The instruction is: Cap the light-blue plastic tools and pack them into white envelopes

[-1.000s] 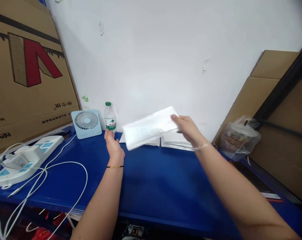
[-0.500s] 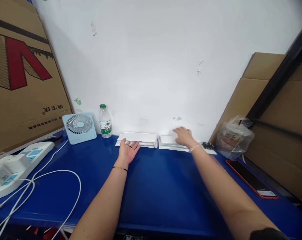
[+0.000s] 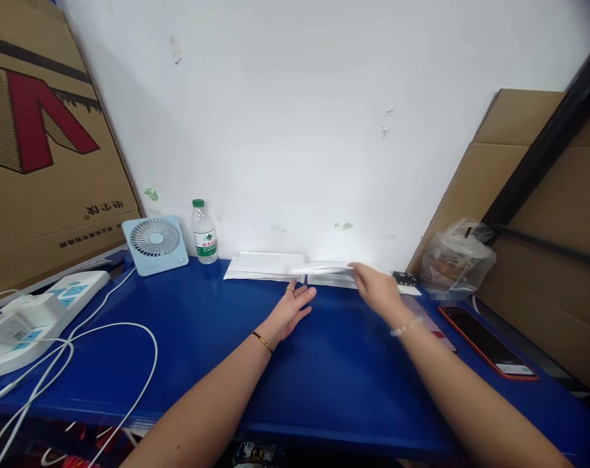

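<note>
Two low stacks of flat white packets lie against the wall: a left stack [image 3: 268, 265] and a right stack [image 3: 331, 280]. My right hand [image 3: 378, 290] pinches the right end of a white packet [image 3: 326, 267] lifted slightly from the right stack. This packet is smeared by motion, and its left end reaches over toward the left stack. Just in front of the gap between the stacks is my left hand [image 3: 291, 311], holding nothing, its fingers apart and the palm turned to the right.
A blue fan [image 3: 156, 242] and a water bottle [image 3: 204, 234] stand left of the stacks. A power strip [image 3: 80, 289] with white cables [image 3: 148, 331] is at far left. On the right are a phone [image 3: 487, 341], a bagged cup [image 3: 455, 260] and a small black item [image 3: 404, 279].
My left hand has moved right, from the left stack to the gap. My right hand has taken hold of a white packet and lifted it slightly from the right stack, drawing nearer to me.
</note>
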Motion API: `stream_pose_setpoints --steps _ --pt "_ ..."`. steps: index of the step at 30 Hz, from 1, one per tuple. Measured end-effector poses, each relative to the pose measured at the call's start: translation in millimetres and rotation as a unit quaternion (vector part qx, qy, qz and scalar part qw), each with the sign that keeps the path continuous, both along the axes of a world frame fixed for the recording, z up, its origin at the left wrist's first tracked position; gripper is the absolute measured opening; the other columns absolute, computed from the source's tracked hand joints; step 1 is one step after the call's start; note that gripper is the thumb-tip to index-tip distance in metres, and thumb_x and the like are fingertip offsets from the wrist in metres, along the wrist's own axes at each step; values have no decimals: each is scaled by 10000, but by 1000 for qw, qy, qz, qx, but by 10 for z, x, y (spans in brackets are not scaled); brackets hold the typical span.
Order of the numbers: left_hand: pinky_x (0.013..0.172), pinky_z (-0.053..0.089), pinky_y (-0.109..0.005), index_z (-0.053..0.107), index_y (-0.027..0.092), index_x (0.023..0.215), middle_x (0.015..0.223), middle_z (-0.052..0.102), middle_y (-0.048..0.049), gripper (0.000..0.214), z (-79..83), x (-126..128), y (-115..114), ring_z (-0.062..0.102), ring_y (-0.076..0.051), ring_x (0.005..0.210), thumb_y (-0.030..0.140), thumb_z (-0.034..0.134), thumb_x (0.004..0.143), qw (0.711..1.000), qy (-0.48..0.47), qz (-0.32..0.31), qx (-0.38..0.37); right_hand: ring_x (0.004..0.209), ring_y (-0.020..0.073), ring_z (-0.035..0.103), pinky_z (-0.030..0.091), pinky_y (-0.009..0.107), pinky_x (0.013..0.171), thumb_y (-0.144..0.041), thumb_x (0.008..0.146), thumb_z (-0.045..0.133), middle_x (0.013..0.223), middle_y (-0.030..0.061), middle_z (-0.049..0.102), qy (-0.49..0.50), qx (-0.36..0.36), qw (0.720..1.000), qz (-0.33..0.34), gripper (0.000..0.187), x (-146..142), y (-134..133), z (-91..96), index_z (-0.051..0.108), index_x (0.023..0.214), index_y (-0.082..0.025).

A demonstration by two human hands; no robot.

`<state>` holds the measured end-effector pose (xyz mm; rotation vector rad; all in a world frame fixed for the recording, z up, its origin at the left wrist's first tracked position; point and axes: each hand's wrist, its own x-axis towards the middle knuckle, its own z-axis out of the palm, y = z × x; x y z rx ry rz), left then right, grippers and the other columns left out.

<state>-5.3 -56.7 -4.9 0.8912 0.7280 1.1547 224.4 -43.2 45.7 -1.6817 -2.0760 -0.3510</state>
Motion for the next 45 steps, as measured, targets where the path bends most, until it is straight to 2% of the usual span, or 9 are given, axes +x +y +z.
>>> stream_pose_setpoints --steps 5,7,9,11,17,24,36,42,45 --pt "1020 414 -368 439 294 1242 1307 536 -55 505 63 48 11 473 -189 1247 351 660 791 982 -113 137 59 1084 248 588 436 377 915 -371 923 426 1232 62 616 43 -110 962 247 371 -287 -384 -207 547 1264 -291" --pt "1029 407 -350 435 255 1253 1268 566 -68 532 117 6 29 509 -191 1213 338 667 782 973 -120 188 60 1229 274 480 378 408 1012 -483 800 604 1379 70 492 83 -176 934 300 643 -280 -393 -281 419 1381 -281" --pt "1027 411 -350 442 239 1256 1246 584 -71 537 183 -30 33 525 -200 1197 347 666 780 966 -119 215 79 1331 312 346 304 444 1078 -552 614 742 1478 109 344 122 -235 916 303 1021 -231 -344 -361 267 1461 -236" --pt "1022 416 -356 454 241 1254 1236 593 -67 538 266 -49 24 524 -210 1200 365 665 776 958 -125 236 102 1360 331 285 262 469 1101 -571 541 773 1504 141 277 146 -274 908 282 1161 -187 -282 -445 201 1481 -202" --pt "1028 402 -378 468 236 1272 1209 607 -74 597 574 -89 -32 528 -240 1194 353 708 738 943 -140 253 165 1365 324 275 259 488 1101 -606 661 682 1483 132 325 155 -245 923 253 998 -251 -241 -578 245 1468 -214" --pt "1013 406 -396 476 222 1258 1179 615 -91 653 968 -286 -35 568 -249 1138 377 749 686 941 -60 260 208 1374 295 268 255 458 1118 -650 839 428 1485 86 337 72 -228 936 257 723 -286 -236 -573 347 1429 -241" --pt "1002 397 -442 439 199 1287 1230 566 -114 695 1540 -428 -158 550 -277 1141 476 687 700 929 88 198 300 1397 284 208 234 430 1127 -683 827 404 1546 55 189 37 -227 934 273 824 -263 -183 -567 162 1491 -258" --pt "1007 378 -455 382 216 1339 1231 543 -102 746 1709 -512 -203 510 -286 1170 522 654 716 892 184 178 373 1419 300 103 124 458 1148 -731 748 478 1564 34 77 13 -222 927 302 947 -401 -89 -521 117 1494 -274" --pt "997 386 -444 380 211 1347 1234 538 -98 756 1688 -676 -170 515 -285 1149 492 668 708 839 322 154 410 1418 304 109 111 468 1147 -727 746 488 1560 42 109 9 -229 924 307 943 -385 -66 -500 147 1492 -262"
